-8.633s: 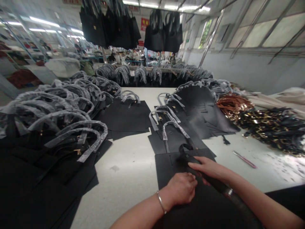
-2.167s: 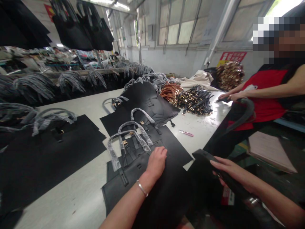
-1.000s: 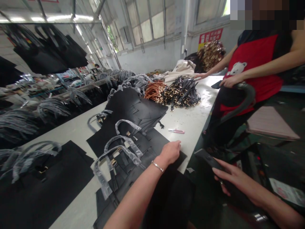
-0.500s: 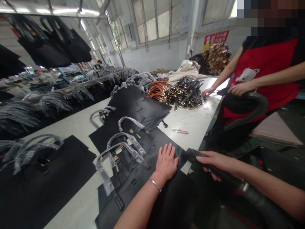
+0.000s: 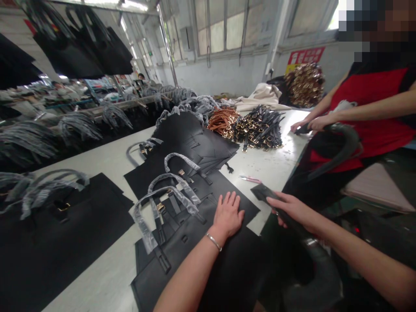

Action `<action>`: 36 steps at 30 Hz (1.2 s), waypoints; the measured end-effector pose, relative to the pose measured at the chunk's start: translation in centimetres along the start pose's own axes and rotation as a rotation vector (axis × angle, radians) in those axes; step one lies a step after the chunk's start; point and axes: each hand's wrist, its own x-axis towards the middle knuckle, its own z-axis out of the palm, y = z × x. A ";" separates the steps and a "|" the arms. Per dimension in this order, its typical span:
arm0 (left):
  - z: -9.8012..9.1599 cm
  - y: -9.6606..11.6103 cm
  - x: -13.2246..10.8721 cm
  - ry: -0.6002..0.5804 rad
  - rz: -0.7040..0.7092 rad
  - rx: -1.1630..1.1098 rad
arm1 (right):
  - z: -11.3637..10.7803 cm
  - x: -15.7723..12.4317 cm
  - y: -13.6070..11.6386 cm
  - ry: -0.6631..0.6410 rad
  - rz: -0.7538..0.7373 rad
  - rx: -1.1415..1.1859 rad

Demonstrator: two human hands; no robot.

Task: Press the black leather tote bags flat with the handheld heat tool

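Note:
My left hand (image 5: 228, 214) lies flat, fingers spread, on a stack of black leather bag panels (image 5: 238, 255). A silver bangle is on its wrist. Wrapped handles (image 5: 175, 188) in clear plastic, with gold buckles, lie on the panels to its left. Just right of the panels' corner, my right hand (image 5: 294, 210) grips a black hose (image 5: 328, 268) with a flat nozzle (image 5: 261, 193). The nozzle points left, above the table edge. A small pink-handled cutting tool (image 5: 250, 179) lies behind the nozzle.
Black straps with gold buckles (image 5: 260, 128) and brown straps (image 5: 223, 121) are piled further back. Another bag (image 5: 87, 216) lies at left. A co-worker in a red apron (image 5: 383, 99) holds a similar hose at the right. Black bags (image 5: 94, 47) hang from a rail.
The nozzle in my right hand has lifted away from the panels' edge, and the hose now bends more sharply. My left hand stays flat on the leather. The view has shifted slightly.

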 end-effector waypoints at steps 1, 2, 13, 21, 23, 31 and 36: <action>-0.1 -0.4 0.2 0.004 0.015 -0.003 | -0.2 0.0 -0.1 0.029 -0.020 0.012; -0.2 -0.8 0.5 0.014 0.034 -0.008 | -0.6 -0.2 -0.1 0.043 -0.025 0.024; -1.0 -3.6 2.3 0.128 0.180 -0.065 | -1.6 -6.8 4.1 -0.084 0.175 0.016; -2.0 0.0 -6.8 0.096 -0.248 0.028 | 0.5 -7.5 5.3 -0.327 0.218 0.052; -1.7 0.5 -8.9 0.041 -0.236 0.020 | 1.2 -6.7 5.0 -0.324 0.196 0.038; -2.6 1.7 -11.7 -0.037 -0.170 -0.122 | 4.9 -2.9 -0.2 -0.285 0.019 -0.050; -3.3 3.1 -13.9 -0.051 -0.121 -0.213 | 7.7 0.8 -3.1 -0.391 0.027 -0.136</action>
